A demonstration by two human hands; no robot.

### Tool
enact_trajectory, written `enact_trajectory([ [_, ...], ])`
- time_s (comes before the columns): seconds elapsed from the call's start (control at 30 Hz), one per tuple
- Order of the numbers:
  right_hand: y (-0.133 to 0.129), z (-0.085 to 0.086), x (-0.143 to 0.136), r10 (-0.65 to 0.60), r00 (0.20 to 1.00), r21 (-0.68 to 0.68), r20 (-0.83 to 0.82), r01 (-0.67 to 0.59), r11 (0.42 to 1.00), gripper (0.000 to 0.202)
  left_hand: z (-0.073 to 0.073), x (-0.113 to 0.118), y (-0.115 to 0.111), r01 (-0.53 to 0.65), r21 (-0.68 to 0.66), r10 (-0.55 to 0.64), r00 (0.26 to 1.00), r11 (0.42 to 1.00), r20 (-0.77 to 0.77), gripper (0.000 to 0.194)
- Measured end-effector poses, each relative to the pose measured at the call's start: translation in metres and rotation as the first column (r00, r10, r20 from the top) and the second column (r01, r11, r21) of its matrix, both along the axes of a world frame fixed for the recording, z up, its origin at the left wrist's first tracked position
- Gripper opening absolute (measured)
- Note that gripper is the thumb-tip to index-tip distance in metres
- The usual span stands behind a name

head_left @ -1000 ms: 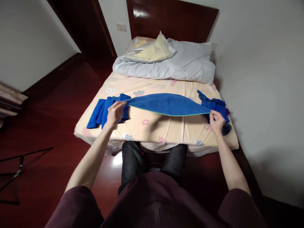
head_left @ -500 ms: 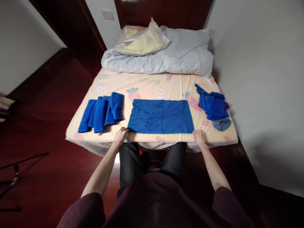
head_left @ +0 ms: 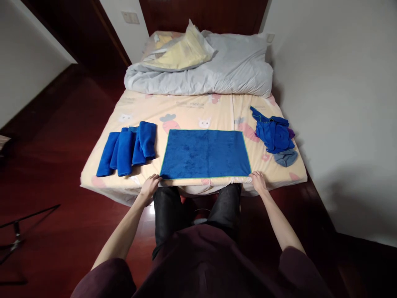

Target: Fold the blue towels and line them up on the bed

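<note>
A blue towel (head_left: 206,154) with a thin green edge lies flat on the bed, its long side facing me. My left hand (head_left: 151,185) pinches its near left corner. At the near right corner, my right hand (head_left: 258,181) has its fingers closed on the towel. Several rolled or folded blue towels (head_left: 125,152) lie side by side to the left of it. On the right is a crumpled heap of blue cloths (head_left: 274,134), with a bit of purple at its edge and a grey-blue cloth (head_left: 285,157) beside it.
The bed (head_left: 186,111) has a patterned cream sheet. A grey quilt (head_left: 198,80) and a yellow pillow in a clear cover (head_left: 182,51) are at its far end. A wall (head_left: 341,103) stands on the right. A black stand (head_left: 17,231) is on the floor at left.
The view has shifted slightly. The flat towel's near edge has come a little closer to me, with both hands still at its near corners.
</note>
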State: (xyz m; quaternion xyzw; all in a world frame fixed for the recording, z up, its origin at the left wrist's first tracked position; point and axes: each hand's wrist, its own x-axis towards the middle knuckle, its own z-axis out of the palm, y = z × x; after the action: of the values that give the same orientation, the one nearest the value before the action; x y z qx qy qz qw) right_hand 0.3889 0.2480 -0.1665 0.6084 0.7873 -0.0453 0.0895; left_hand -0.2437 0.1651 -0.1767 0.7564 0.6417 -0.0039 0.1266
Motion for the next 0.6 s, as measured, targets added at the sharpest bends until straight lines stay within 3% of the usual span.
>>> enact_trajectory([
  [0.13,0.013,0.020,-0.040,-0.117,0.992,-0.070,0.042,0.119,0.990,0.033,0.012,0.023,0.018,-0.022,0.024,0.022,1.000,0.999,0.007,0.044],
  [0.23,0.034,0.034,-0.108,-0.104,0.982,-0.011,-0.157,0.103,0.995,0.038,0.026,0.065,0.053,-0.021,0.173,0.003,0.994,0.985,0.108,0.050],
  [0.3,0.048,0.034,-0.168,-0.021,0.941,0.064,-0.338,0.045,0.997,0.046,0.027,0.101,0.080,-0.047,0.269,-0.005,0.982,0.962,0.190,0.054],
  [0.37,0.058,0.025,-0.229,0.089,0.887,0.116,-0.454,-0.040,0.992,0.050,0.017,0.138,0.101,-0.062,0.293,-0.015,0.967,0.954,0.255,0.058],
  [0.47,0.060,-0.003,-0.298,0.150,0.810,0.070,-0.567,-0.134,0.989,0.055,-0.015,0.177,0.113,-0.042,0.223,-0.034,0.944,0.974,0.327,0.064],
  [0.6,0.051,-0.036,-0.327,0.086,0.762,-0.051,-0.642,-0.154,0.987,0.061,-0.054,0.189,0.104,-0.024,0.200,-0.043,0.945,0.979,0.323,0.072],
])
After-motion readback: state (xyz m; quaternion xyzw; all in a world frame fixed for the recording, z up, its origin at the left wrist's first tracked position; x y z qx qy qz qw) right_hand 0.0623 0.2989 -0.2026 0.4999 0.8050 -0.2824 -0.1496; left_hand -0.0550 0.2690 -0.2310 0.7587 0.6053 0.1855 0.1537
